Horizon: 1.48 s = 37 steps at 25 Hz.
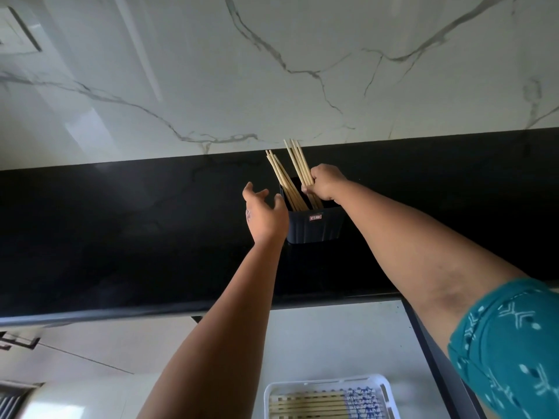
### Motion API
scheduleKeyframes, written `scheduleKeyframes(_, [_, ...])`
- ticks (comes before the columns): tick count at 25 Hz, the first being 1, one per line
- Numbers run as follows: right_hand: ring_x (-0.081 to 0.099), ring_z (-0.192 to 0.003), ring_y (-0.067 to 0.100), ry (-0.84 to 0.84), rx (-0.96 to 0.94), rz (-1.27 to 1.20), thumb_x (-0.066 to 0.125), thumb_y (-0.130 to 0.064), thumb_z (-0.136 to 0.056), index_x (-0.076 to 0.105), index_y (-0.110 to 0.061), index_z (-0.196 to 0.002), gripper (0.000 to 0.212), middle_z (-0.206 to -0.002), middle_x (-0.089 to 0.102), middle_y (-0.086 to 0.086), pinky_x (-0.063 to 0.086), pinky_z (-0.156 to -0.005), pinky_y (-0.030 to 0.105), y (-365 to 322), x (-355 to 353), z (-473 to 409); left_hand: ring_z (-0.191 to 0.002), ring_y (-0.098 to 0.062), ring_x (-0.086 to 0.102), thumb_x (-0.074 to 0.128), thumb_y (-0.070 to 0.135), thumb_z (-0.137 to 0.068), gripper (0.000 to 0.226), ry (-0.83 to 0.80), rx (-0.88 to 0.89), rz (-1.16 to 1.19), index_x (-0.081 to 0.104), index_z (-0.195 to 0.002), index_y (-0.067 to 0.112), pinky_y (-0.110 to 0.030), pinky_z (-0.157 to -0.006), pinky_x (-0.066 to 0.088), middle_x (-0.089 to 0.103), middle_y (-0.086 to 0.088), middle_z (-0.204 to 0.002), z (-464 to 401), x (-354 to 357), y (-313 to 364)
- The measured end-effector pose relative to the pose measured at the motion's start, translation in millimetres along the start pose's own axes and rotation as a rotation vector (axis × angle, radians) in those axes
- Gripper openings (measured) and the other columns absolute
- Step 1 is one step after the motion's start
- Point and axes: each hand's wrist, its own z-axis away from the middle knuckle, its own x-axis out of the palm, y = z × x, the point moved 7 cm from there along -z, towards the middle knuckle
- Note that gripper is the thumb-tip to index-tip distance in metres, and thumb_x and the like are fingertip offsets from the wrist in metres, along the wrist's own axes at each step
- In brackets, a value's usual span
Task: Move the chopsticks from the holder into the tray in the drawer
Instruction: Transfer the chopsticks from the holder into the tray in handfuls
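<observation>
A dark ribbed holder (314, 229) stands on the black countertop (121, 231) by the marble wall. My right hand (325, 182) is shut on a bundle of wooden chopsticks (298, 161) whose lower ends are still inside the holder. A second bundle of chopsticks (279, 173) leans to the left in the holder, untouched. My left hand (264, 216) hovers open just left of the holder, fingers apart, holding nothing. Below, a white tray (388, 397) in the open drawer holds several chopsticks with blue-patterned ends (361, 402).
The white marble wall (272, 71) rises right behind the holder. The drawer's white floor (332, 343) lies under the counter edge, with its dark side rail (435, 355) on the right. A teal patterned sleeve (511, 349) covers my right upper arm.
</observation>
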Motion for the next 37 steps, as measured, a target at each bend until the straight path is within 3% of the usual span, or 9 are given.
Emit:
scheduleKeyframes(8, [0.067,-0.077,0.011,0.589,-0.227,-0.444,0.064,-0.026,-0.091,0.065,-0.007,-0.098,0.02,-0.091,0.073,0.004,0.047,-0.058,0.01,-40,-117,96,-0.115,-0.012,0.056,0.056,0.021,-0.091,0.041,0.046,-0.028,0.185,0.047,-0.132,0.022,-0.039,-0.101,0.048,0.06,0.005,-0.125,46,-29,19])
scheduleKeyframes(12, [0.073,-0.079,0.005,0.511,-0.238,-0.829,0.058,-0.025,-0.094,0.058,-0.023,-0.092,0.003,-0.087,0.074,-0.003,0.06,-0.071,0.023,-26,-110,184,-0.1,-0.001,0.061,0.055,0.03,-0.094,0.02,0.037,0.137,0.196,0.06,-0.112,0.025,-0.025,-0.088,0.05,0.065,0.013,-0.105,107,-45,21])
scheduleKeyframes(16, [0.071,-0.084,0.026,0.245,0.005,-0.358,0.048,-0.034,-0.097,0.057,-0.017,-0.094,0.019,-0.09,0.071,0.009,0.05,-0.065,0.029,-2,-5,250,-0.09,0.001,0.063,0.052,0.057,-0.087,0.029,-0.194,0.082,0.252,0.062,-0.097,0.031,-0.016,-0.076,0.047,0.068,0.015,-0.092,177,-19,-6])
scheduleKeyframes(21, [0.066,-0.105,0.03,-0.097,-0.05,0.288,0.042,-0.017,-0.099,0.053,-0.008,-0.124,0.03,-0.116,0.066,0.012,0.051,-0.084,0.037,13,120,317,-0.089,-0.021,0.063,0.052,0.047,-0.09,0.036,-0.256,-0.652,0.262,0.065,-0.094,0.013,-0.036,-0.083,0.051,0.069,-0.004,-0.091,236,6,-120])
scheduleKeyframes(25, [0.063,-0.045,0.017,-0.097,-0.171,0.525,0.089,-0.024,-0.047,0.073,-0.013,-0.078,0.036,-0.055,0.063,0.005,0.049,-0.041,0.021,11,160,360,-0.074,-0.02,0.06,0.05,0.017,-0.094,0.021,-0.218,-0.852,0.342,0.061,-0.077,0.008,-0.037,-0.078,0.05,0.065,-0.007,-0.082,247,-8,-168])
scheduleKeyframes(28, [0.065,-0.102,0.034,-0.014,-0.243,0.478,0.064,-0.016,-0.083,0.054,-0.006,-0.131,0.051,-0.109,0.064,0.02,0.052,-0.09,0.04,35,171,362,-0.078,-0.025,0.064,0.048,0.011,-0.097,0.022,-0.231,-0.86,0.6,0.063,-0.084,0.002,-0.037,-0.08,0.054,0.065,-0.016,-0.088,256,-11,-187])
scheduleKeyframes(30, [0.034,-0.139,0.031,-0.033,-0.068,0.431,0.044,-0.005,-0.092,0.018,-0.01,-0.152,0.066,-0.149,0.038,0.014,0.023,-0.117,0.049,77,177,361,-0.082,-0.026,0.065,0.047,0.011,-0.098,0.022,-0.169,-0.872,0.779,0.061,-0.089,-0.002,-0.039,-0.079,0.055,0.064,-0.019,-0.089,250,-24,-198])
scheduleKeyframes(33, [0.017,-0.148,0.031,0.069,0.308,0.065,0.046,0.009,-0.087,0.007,-0.014,-0.155,0.082,-0.162,0.008,0.008,0.027,-0.118,0.043,142,168,369,-0.089,-0.029,0.064,0.046,0.01,-0.099,0.019,-0.136,-0.883,0.875,0.06,-0.096,-0.004,-0.044,-0.089,0.051,0.063,-0.021,-0.094,241,-43,-215])
scheduleKeyframes(37, [0.054,-0.106,0.028,-0.086,0.74,-0.694,0.035,-0.004,-0.096,0.042,-0.018,-0.126,0.034,-0.129,0.044,0.009,0.048,-0.069,0.029,170,198,377,-0.088,-0.027,0.064,0.048,0.003,-0.096,0.014,-0.142,-0.919,0.888,0.061,-0.096,-0.003,-0.04,-0.077,0.06,0.063,-0.021,-0.093,257,-39,-232])
